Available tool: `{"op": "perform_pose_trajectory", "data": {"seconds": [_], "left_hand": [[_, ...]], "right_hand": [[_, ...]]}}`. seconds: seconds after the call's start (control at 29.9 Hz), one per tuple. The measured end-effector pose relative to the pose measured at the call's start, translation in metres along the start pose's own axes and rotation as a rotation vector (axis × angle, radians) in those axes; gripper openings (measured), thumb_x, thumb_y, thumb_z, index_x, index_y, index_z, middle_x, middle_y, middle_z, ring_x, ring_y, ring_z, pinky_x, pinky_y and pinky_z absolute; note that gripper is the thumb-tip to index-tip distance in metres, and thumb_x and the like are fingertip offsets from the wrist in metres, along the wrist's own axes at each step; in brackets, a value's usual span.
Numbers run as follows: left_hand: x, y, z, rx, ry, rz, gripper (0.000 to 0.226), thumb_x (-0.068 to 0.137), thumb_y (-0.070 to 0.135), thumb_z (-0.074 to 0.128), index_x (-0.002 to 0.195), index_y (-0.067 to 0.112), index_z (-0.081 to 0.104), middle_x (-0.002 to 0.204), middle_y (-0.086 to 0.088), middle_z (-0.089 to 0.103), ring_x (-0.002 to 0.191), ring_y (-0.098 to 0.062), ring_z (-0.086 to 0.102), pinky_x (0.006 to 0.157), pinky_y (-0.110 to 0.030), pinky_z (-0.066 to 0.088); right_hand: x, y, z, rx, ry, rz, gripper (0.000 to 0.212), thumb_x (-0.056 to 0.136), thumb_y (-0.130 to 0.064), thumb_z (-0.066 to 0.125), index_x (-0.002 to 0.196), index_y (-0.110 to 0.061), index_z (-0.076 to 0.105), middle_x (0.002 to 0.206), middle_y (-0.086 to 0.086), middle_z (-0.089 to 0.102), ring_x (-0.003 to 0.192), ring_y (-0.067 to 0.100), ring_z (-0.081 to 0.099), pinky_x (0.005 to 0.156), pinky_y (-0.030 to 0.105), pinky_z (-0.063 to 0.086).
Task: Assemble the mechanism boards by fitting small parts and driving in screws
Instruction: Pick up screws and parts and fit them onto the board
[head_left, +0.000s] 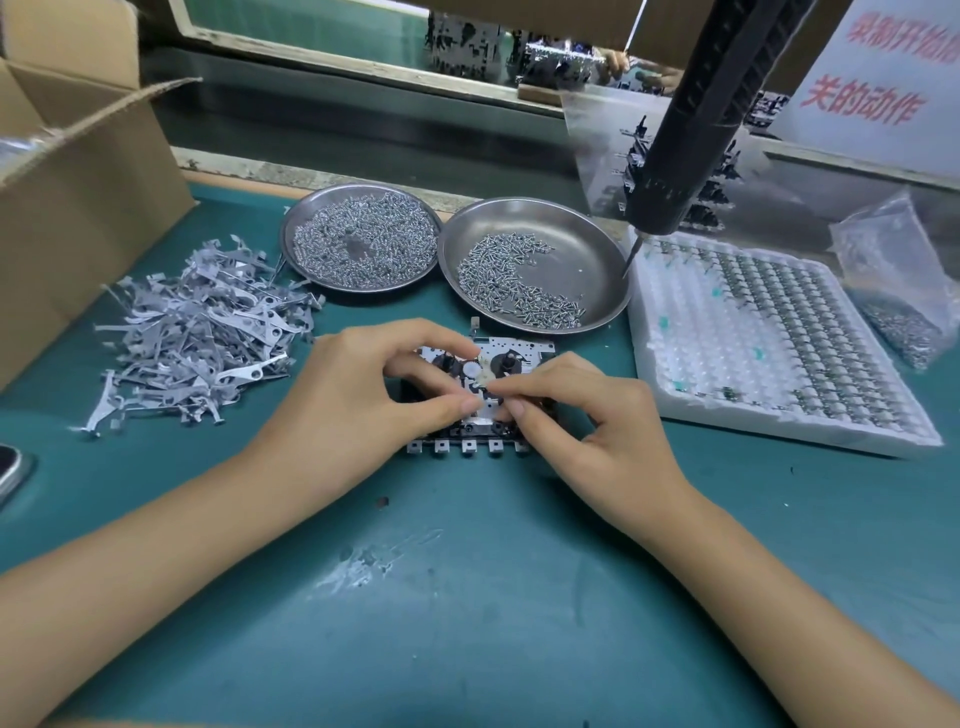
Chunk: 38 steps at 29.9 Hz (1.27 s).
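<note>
Two round steel dishes at 12 o'clock: left dish (311, 208) heaped w/ tiny screws, right dish (587, 234) half full. White tray (675, 410) at 2 o'clock, rows of small parts. Stamped metal levers (197, 332) piled at 10. Mechanism board (519, 348) at ctr; left hand (353, 395) & right hand (592, 421) both pinch small bits on it. Black screwdriver (691, 119) hangs over the dishes.

Both hands on the mechanism board (491, 395) mid-table: left hand (358, 395) and right hand (587, 415) pinching a tiny part together, two screw dishes (587, 244) just behind.
</note>
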<state>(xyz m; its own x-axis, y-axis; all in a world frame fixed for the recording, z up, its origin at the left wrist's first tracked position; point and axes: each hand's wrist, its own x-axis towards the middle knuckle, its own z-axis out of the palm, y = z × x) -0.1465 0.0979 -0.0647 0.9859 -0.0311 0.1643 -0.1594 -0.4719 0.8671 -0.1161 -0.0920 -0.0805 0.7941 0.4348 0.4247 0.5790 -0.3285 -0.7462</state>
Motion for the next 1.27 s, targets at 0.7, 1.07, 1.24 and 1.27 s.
{"op": "perform_pose_trajectory", "data": {"seconds": [0.7, 1.07, 1.24, 1.27], "left_hand": [[-0.001, 0.001, 0.002, -0.017, -0.082, 0.072, 0.033, 0.07, 0.031, 0.078, 0.101, 0.036, 0.068, 0.079, 0.022, 0.072, 0.079, -0.006, 0.067, 0.079, -0.02, 0.05], [0.075, -0.026, -0.026, 0.648, 0.229, 0.087, 0.029, 0.094, 0.011, 0.054, 0.123, 0.011, 0.062, 0.117, -0.016, 0.062, 0.105, -0.035, 0.055, 0.095, -0.037, 0.041], [0.103, -0.032, -0.03, 0.745, 0.179, -0.094, 0.016, 0.091, 0.015, 0.061, 0.103, 0.011, 0.071, 0.104, -0.014, 0.069, 0.104, -0.032, 0.06, 0.092, -0.036, 0.045], [0.104, -0.031, -0.03, 0.769, 0.209, -0.093, 0.012, 0.091, 0.015, 0.062, 0.095, 0.012, 0.072, 0.097, -0.011, 0.071, 0.099, -0.031, 0.061, 0.089, -0.034, 0.043]], "right_hand": [[0.0, 0.006, -0.002, 0.04, 0.177, 0.05, 0.017, 0.09, -0.013, 0.058, 0.088, -0.007, 0.073, 0.086, 0.004, 0.064, 0.081, 0.008, 0.059, 0.073, 0.017, 0.045], [0.001, 0.009, -0.001, 0.089, 0.311, 0.119, 0.017, 0.091, -0.013, 0.061, 0.081, -0.004, 0.072, 0.079, 0.003, 0.065, 0.077, 0.01, 0.059, 0.068, 0.023, 0.045], [0.001, 0.005, -0.002, 0.103, 0.283, 0.099, 0.019, 0.09, -0.01, 0.063, 0.077, -0.021, 0.069, 0.077, -0.007, 0.064, 0.075, 0.004, 0.058, 0.066, 0.018, 0.044], [0.001, 0.005, -0.002, 0.106, 0.278, 0.095, 0.021, 0.09, -0.009, 0.063, 0.077, -0.025, 0.068, 0.077, -0.009, 0.064, 0.075, 0.003, 0.058, 0.067, 0.016, 0.043]]}}
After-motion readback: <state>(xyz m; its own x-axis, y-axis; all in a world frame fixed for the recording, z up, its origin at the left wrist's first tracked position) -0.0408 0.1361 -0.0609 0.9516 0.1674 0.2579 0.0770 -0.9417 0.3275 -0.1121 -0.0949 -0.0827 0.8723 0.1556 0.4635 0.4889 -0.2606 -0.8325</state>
